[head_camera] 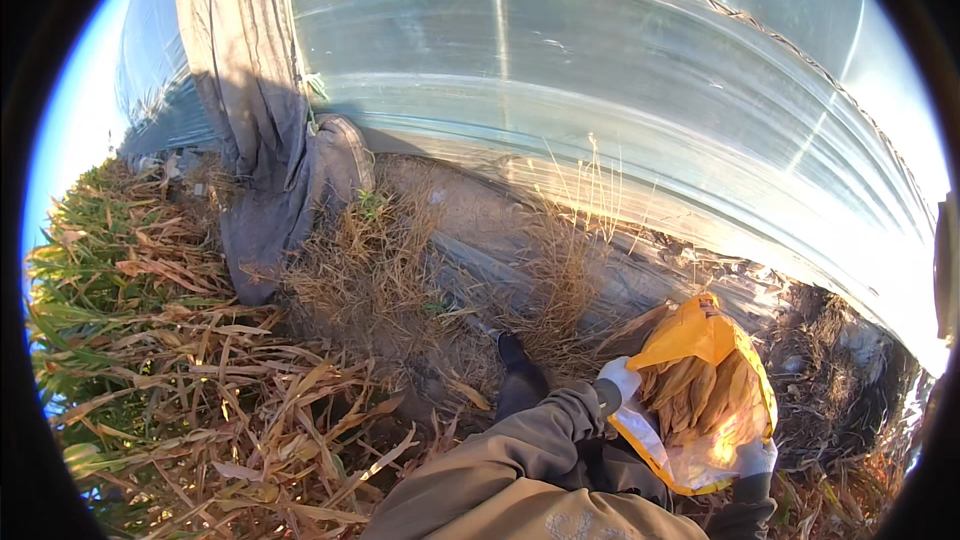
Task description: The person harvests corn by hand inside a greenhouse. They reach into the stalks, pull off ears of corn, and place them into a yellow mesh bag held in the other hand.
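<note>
A yellow bag (686, 330) with a pale lining is held wide at its mouth, low on the right. Inside it lie long, dry, tan-brown husks or leaves (694, 390). My left hand (621, 378), in a white glove, grips the bag's rim on its left side. At the lower right rim, my right hand (754, 457) is closed on the edge, also in a whitish glove; its fingers are partly hidden by the bag.
Plastic sheeting of a greenhouse (600, 52) curves across the top. A bundled cloth cover (262, 104) hangs at its left. Dry corn plants (247, 405) fill the lower left. Dry grass (562, 277) stands along the greenhouse base, beside my foot (511, 348).
</note>
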Tool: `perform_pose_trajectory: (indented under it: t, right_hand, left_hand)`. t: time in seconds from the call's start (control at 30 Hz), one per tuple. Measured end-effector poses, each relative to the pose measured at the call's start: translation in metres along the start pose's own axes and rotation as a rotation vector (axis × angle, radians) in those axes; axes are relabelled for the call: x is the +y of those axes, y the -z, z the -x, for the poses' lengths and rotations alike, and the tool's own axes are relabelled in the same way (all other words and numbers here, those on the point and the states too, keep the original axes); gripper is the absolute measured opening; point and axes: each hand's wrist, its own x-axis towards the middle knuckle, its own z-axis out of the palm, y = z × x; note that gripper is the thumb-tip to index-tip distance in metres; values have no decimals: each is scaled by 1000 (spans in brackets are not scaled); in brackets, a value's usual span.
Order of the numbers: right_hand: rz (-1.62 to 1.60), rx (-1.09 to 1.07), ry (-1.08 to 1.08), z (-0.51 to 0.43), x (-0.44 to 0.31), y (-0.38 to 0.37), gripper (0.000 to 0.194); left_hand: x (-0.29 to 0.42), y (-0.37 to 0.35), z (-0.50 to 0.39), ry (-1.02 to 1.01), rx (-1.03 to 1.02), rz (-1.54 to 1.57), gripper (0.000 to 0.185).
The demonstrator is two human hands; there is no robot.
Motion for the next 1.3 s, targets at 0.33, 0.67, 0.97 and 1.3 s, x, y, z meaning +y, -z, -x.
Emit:
perform_pose_trajectory:
  t: [0.33, 0.67, 0.97, 1.3]
  right_hand:
    - [411, -496, 407, 185, -232, -341, 15]
    - [510, -1187, 541, 347, -334, -710, 18]
    - [624, -1601, 673, 519, -356, -1046, 30]
    - [1166, -1120, 1238, 619, -207, -1356, 15]
  left_hand:
    - [1, 309, 195, -183, 374, 710, 37]
    - [50, 590, 353, -558, 950, 1130, 21]
    - [-5, 792, 379, -903, 1226, 1508, 32]
    - [-110, 1025, 262, 285, 1340, 964, 67]
